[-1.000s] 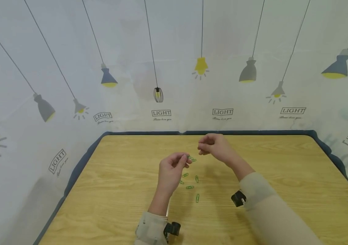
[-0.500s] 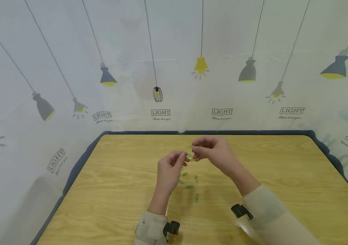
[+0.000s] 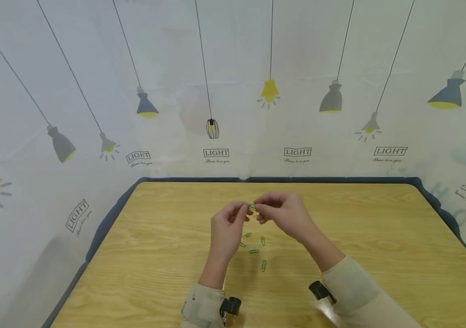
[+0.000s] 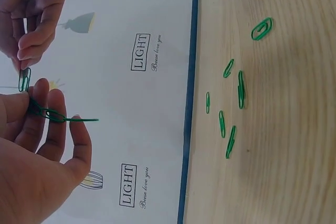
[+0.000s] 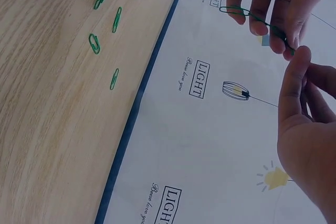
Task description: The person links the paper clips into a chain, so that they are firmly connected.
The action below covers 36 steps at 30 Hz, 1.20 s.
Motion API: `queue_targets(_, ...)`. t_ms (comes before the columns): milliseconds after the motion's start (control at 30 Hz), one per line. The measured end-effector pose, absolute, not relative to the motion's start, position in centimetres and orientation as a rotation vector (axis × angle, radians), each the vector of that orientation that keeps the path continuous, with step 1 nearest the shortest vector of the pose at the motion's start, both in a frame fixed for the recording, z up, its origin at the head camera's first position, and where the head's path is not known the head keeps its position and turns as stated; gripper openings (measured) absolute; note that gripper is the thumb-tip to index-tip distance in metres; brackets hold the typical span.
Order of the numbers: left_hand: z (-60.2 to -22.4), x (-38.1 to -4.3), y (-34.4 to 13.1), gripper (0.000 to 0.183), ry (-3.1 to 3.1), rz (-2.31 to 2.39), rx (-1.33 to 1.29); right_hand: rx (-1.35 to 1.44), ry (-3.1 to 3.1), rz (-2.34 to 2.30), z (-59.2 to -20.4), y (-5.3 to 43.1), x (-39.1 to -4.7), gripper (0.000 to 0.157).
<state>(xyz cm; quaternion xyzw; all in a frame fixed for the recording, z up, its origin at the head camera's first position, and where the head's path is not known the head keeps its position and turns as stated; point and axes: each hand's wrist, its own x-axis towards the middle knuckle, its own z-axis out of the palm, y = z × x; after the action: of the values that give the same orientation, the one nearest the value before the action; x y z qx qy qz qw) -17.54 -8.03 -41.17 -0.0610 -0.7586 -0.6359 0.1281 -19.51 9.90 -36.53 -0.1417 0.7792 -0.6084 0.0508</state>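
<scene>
Soft, muted light casts faint shadows on the wooden table (image 3: pixel 147 259), and the right wrist view looks dim.

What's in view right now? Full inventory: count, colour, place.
loose paper clips: six, green, scattered on the table
linked paper clips: several (exact count unclear), green, along the left hand's fingers
end clip: one, green, between the two hands' fingertips; whether it is linked is unclear
table: one, light wood, under the hands
border strip: one, dark blue, along the table's edge
wall covering: one, whitish, behind the table; printed lamps and "LIGHT" labels
wrist devices: two, black, one at each wrist
sleeves: two, beige, on both forearms
left hand: one, holding the linked paper clips
right hand: one, pinching the end clip
</scene>
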Motion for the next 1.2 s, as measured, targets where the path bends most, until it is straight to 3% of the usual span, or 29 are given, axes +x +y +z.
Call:
queue_targets(500, -41.0, -17.4, -8.5, 0.018, -2.155, -1.840, -0.195, -0.361, 2.370, -1.834, -36.7, 10.7, -19.3, 0.023)
queue_targets(1000, -40.7, -17.2, -8.7, 0.029, -2.281, -1.967, -0.362, -0.533, 2.522, -1.825, -36.7, 10.5, -18.6, 0.013)
queue_targets(1200, -40.5, -17.2, -8.5, 0.021, -2.283, -1.915, -0.350, -0.589, 2.578, -1.758, -36.8, 10.4, -18.4, 0.008)
